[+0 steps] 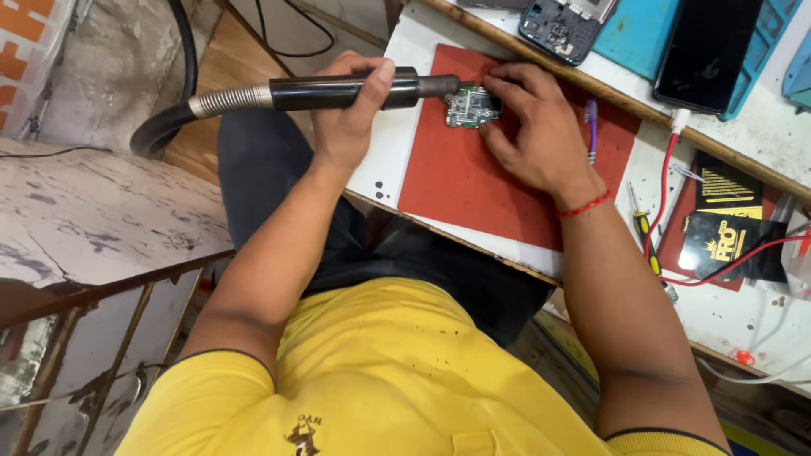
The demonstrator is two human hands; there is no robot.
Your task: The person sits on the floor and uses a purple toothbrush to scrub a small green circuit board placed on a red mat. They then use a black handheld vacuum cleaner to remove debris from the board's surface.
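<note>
Left hand: the left hand is wrapped tight around the black handle of a hot-air wand, thumb laid along the top, holding it level above the bench.
Wand: its ribbed metal collar joins a thick black hose that curves away toward the floor; the dark nozzle tip points at the near edge of a small green circuit board, just beside it, and whether it touches cannot be told.
Right hand: the right hand rests palm down on a red work mat, fingers bent and closed against the far side of the circuit board, pinning it in place; a red thread bracelet circles the wrist.
Circuit board: it lies flat on the upper part of the red mat, between the nozzle and the right fingertips.
Bench: a white worktable with a wooden edge carries the mat; a purple-handled tool lies on the mat just beyond the right hand.
Farther back: an opened phone frame, a black phone and teal mats sit past a wooden strip.
To the right: a yellow-handled screwdriver, red wires and black and gold packets lie well apart from the board.
Wearer: a yellow shirt fills the foreground.
</note>
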